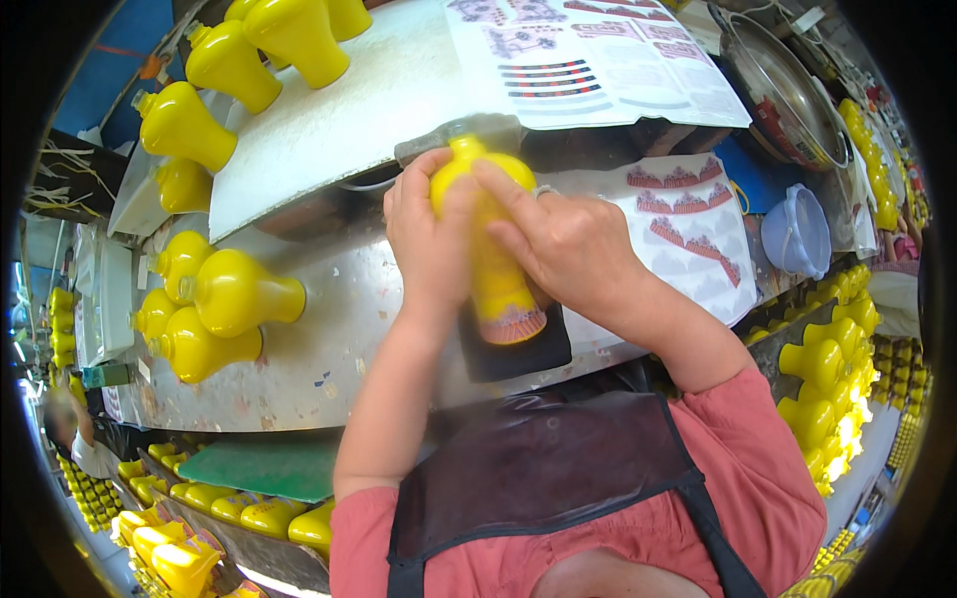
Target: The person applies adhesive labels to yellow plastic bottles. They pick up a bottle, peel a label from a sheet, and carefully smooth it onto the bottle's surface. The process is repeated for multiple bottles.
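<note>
At the left rim a person [88, 439] shows small beyond the surface [339, 329]. Four yellow bottles [239, 289] cluster on the surface's left part; more yellow bottles [187, 125] stand along the left of a white board [374, 110], farther off. At near left, a green board [259, 468] lies beside a row of yellow bottles [239, 506].

In the middle, the left hand [431, 224] holds the left side of the bottle [495, 289], partly blurred. The bottle slants, neck far and base near, with a patterned band [512, 325] around its base. Its base is over a black pad [513, 361]; whether they touch, I cannot tell. The right hand [573, 239] holds the bottle's right side, fingers across its shoulder.

Printed sheets [638, 85] lie on the far side; another sheet [688, 239] is right of the right hand. Farther right are a pale blue bucket [796, 234], a round pan [788, 85] beyond it, and many yellow bottles [822, 364] at near right.
</note>
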### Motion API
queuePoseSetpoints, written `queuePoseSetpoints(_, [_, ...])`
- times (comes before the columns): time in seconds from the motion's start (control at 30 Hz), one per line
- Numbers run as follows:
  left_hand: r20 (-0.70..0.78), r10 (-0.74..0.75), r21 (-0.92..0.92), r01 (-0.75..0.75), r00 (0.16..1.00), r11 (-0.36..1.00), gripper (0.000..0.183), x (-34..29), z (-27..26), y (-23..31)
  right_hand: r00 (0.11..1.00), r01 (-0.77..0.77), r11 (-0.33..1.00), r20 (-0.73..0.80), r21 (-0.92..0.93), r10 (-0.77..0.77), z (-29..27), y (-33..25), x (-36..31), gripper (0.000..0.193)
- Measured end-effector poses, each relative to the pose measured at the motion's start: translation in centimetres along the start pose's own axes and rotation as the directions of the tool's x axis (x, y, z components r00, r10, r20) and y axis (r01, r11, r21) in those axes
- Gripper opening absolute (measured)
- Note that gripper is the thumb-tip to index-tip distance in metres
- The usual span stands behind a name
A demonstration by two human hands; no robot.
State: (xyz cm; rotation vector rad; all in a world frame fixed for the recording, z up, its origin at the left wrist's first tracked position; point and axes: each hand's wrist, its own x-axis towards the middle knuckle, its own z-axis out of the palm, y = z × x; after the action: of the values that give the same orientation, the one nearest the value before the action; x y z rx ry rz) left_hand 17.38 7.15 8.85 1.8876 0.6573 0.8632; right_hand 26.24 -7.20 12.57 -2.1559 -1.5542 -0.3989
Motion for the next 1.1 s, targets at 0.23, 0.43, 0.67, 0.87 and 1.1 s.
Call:
queuePoseSetpoints(0.23, [0.025,-0.098,-0.135,0.1,0.995,0.986,0.032,0.6,0.4,-0.4,0.999,-0.018,1.0,0.032,0.016,0.018,-0.1,0.1,0.1,0.055])
queuePoseSetpoints(0.43, [0.024,-0.076,-0.314,0.079,0.997,0.946,0.032,0.5,0.2,-1.3,0.999,-0.029,1.0,0.019,-0.008,0.029,0.1,0.0,-0.1,0.059])
queuePoseSetpoints(0.67, [-0.006,0.106,-0.108,-0.106,0.994,0.988,0.032,-0.5,0.6,-1.1,0.999,-0.043,0.998,0.019,0.042,0.042,0.4,0.3,-0.2,0.058])
queuePoseSetpoints(0.87, [0.059,-0.069,-0.359,0.086,0.996,0.929,0.03,0.2,0.0,-0.7,0.998,-0.058,0.997,0.025,0.058,0.056,0.3,0.2,-0.1,0.058])
queuePoseSetpoints(1.1, [0.047,-0.154,-0.265,0.161,0.987,0.951,0.026,1.0,0.4,-0.2,0.995,-0.091,0.992,0.041,0.091,0.087,0.4,0.3,-0.3,0.057])
